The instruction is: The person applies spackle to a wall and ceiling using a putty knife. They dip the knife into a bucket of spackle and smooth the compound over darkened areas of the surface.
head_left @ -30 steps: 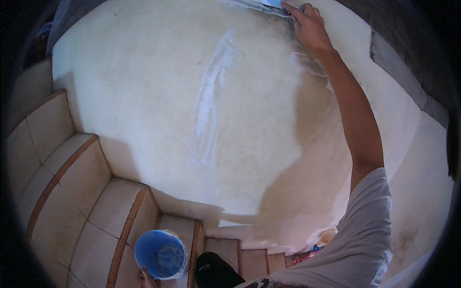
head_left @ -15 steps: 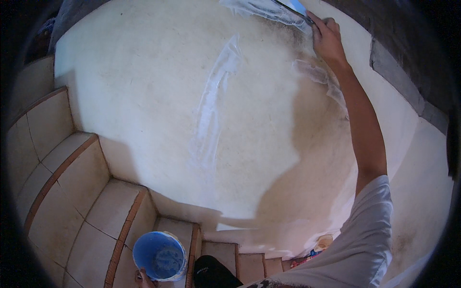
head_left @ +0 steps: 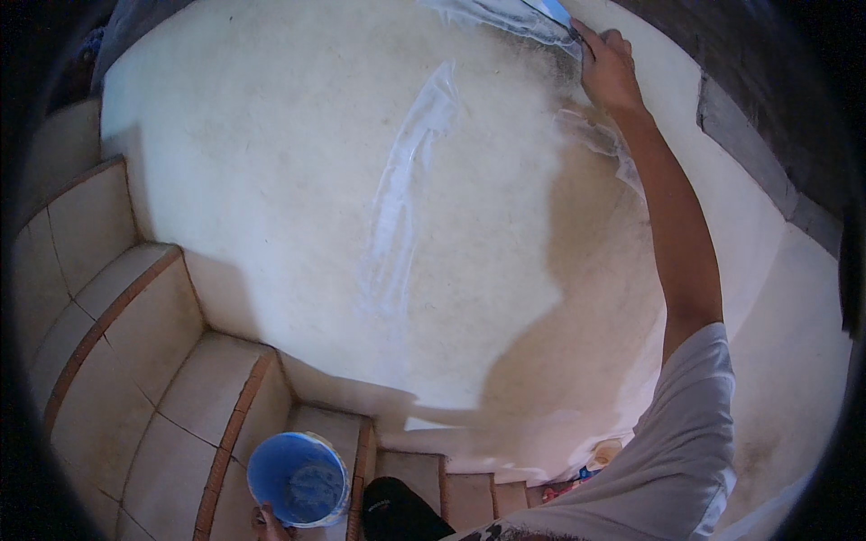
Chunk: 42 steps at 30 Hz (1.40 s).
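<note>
At the top right my right arm reaches up to the wall, and my right hand (head_left: pixel 610 68) is closed on a putty knife (head_left: pixel 554 13) with a dark edge and a light blue part. Its far end runs out of the picture. The knife lies against a streak of white filler (head_left: pixel 492 13) on the cream wall (head_left: pixel 298 180). Low down, my left hand (head_left: pixel 270 523) grips the near rim of a blue bucket (head_left: pixel 298 478), which has whitish paste smeared inside. Most of that hand is cut off by the lower edge.
Tiled steps (head_left: pixel 167 361) with reddish-brown edges climb to the left, and more steps (head_left: pixel 469 496) go down beside a dark shoe or knee (head_left: pixel 397 509). Other filler patches (head_left: pixel 397 194) mark the wall. Small colourful items (head_left: pixel 577 478) lie at the lower right.
The putty knife and my right hand have shifted very slightly left along the upper streak of filler. My left hand and the bucket stay practically in place.
</note>
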Each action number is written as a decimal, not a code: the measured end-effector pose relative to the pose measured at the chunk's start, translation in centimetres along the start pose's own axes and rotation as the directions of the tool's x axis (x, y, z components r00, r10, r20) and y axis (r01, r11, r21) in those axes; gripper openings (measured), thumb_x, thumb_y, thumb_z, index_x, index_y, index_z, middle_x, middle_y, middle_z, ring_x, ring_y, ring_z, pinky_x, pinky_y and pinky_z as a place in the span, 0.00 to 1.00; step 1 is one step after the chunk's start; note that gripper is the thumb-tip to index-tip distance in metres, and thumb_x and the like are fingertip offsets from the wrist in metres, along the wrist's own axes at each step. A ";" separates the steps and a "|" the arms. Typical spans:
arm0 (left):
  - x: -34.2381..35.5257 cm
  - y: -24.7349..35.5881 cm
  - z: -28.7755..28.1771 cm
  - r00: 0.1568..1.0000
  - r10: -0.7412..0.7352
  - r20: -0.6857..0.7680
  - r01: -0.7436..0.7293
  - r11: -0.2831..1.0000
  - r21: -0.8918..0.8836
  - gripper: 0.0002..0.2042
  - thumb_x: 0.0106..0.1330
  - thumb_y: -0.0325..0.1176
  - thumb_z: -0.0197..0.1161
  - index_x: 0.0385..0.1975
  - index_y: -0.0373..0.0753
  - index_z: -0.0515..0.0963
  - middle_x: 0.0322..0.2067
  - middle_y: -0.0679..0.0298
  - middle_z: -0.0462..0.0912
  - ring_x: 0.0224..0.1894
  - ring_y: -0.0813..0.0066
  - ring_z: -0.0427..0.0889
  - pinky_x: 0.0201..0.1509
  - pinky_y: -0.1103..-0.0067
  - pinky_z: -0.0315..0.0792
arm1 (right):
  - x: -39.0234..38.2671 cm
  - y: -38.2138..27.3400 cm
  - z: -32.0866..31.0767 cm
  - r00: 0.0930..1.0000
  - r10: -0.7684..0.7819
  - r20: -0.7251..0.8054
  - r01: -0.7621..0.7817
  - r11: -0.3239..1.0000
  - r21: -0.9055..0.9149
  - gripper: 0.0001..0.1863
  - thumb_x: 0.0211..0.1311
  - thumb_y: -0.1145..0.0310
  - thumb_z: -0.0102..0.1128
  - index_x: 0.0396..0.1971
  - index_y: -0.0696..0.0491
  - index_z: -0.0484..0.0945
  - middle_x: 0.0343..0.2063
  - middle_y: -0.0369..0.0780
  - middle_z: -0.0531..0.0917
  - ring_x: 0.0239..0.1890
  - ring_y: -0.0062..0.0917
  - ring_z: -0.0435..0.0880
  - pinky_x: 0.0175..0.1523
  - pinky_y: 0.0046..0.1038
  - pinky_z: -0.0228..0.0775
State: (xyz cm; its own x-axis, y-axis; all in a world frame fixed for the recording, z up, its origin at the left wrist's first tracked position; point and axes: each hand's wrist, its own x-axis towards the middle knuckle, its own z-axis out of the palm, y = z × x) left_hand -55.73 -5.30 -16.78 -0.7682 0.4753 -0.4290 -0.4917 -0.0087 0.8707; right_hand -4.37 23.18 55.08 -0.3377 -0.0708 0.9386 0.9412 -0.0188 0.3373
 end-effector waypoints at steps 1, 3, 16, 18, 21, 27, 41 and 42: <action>0.7 -0.6 -0.1 0.998 -0.037 -0.045 0.037 0.999 -0.016 0.16 0.67 0.46 0.64 0.46 0.42 0.77 0.38 0.62 0.81 0.36 0.71 0.82 0.31 0.74 0.77 | -0.9 0.3 -0.3 1.000 0.009 0.028 -0.009 1.000 0.015 0.24 0.69 0.71 0.54 0.63 0.37 0.75 0.40 0.48 0.75 0.46 0.42 0.74 0.55 0.39 0.70; 2.7 -1.9 -0.6 1.000 -0.021 -0.008 0.021 1.000 -0.004 0.17 0.67 0.46 0.65 0.47 0.43 0.76 0.40 0.62 0.81 0.38 0.70 0.82 0.33 0.74 0.77 | -2.6 2.0 -0.5 0.998 0.009 0.056 -0.010 1.000 0.024 0.27 0.65 0.73 0.55 0.63 0.35 0.73 0.42 0.46 0.75 0.47 0.42 0.74 0.57 0.42 0.69; 2.0 -1.0 -0.2 0.998 0.052 0.038 -0.051 0.998 -0.029 0.17 0.66 0.44 0.66 0.48 0.41 0.77 0.38 0.64 0.81 0.36 0.70 0.82 0.32 0.75 0.78 | -3.4 2.5 -0.6 0.999 -0.035 -0.039 0.041 0.986 0.162 0.28 0.64 0.75 0.55 0.63 0.36 0.74 0.41 0.46 0.74 0.44 0.42 0.73 0.55 0.42 0.68; -0.3 1.1 0.3 0.997 0.050 0.064 -0.052 0.999 0.017 0.17 0.66 0.44 0.66 0.47 0.41 0.78 0.38 0.63 0.81 0.35 0.70 0.82 0.31 0.75 0.77 | -2.2 1.0 0.1 0.998 -0.056 -0.029 0.060 0.986 0.156 0.28 0.64 0.74 0.54 0.63 0.36 0.73 0.41 0.46 0.74 0.45 0.42 0.72 0.55 0.42 0.68; -2.0 2.5 1.0 0.996 0.056 0.073 -0.059 0.997 0.040 0.17 0.66 0.44 0.66 0.47 0.40 0.78 0.38 0.62 0.81 0.35 0.70 0.82 0.30 0.76 0.77 | -2.6 0.4 0.2 0.998 -0.056 -0.014 0.057 0.993 0.103 0.27 0.65 0.76 0.55 0.62 0.37 0.75 0.39 0.46 0.74 0.43 0.41 0.73 0.54 0.39 0.68; -2.1 2.4 1.1 0.998 0.053 0.028 -0.054 0.998 0.029 0.17 0.66 0.42 0.66 0.47 0.39 0.77 0.38 0.62 0.81 0.36 0.70 0.82 0.31 0.74 0.78 | -8.7 3.1 -2.2 0.999 -0.034 0.009 0.032 0.988 0.148 0.28 0.63 0.80 0.56 0.62 0.39 0.76 0.37 0.45 0.74 0.41 0.38 0.72 0.53 0.36 0.68; -0.5 1.1 0.8 0.997 0.059 0.050 -0.056 0.997 -0.050 0.18 0.66 0.42 0.66 0.50 0.39 0.77 0.42 0.60 0.82 0.39 0.68 0.82 0.36 0.71 0.79 | 0.0 -4.6 -1.2 0.985 -0.172 -0.018 0.172 0.965 0.197 0.23 0.66 0.75 0.52 0.59 0.40 0.77 0.38 0.46 0.73 0.43 0.42 0.72 0.53 0.39 0.67; -0.7 1.2 0.6 0.997 0.066 0.045 -0.063 0.996 -0.066 0.18 0.66 0.42 0.66 0.50 0.39 0.77 0.42 0.60 0.82 0.39 0.68 0.82 0.36 0.71 0.79 | 0.5 -6.3 -2.4 0.989 -0.140 0.046 0.125 0.962 0.244 0.22 0.65 0.75 0.50 0.57 0.44 0.78 0.39 0.49 0.74 0.44 0.45 0.73 0.51 0.41 0.67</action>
State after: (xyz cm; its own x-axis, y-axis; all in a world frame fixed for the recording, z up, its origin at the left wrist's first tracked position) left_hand -55.53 -5.05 -15.34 -0.7795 0.5129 -0.3596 -0.4688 -0.0969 0.8780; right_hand -10.50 20.88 53.26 -0.4663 -0.0213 0.8844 0.8615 0.2164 0.4594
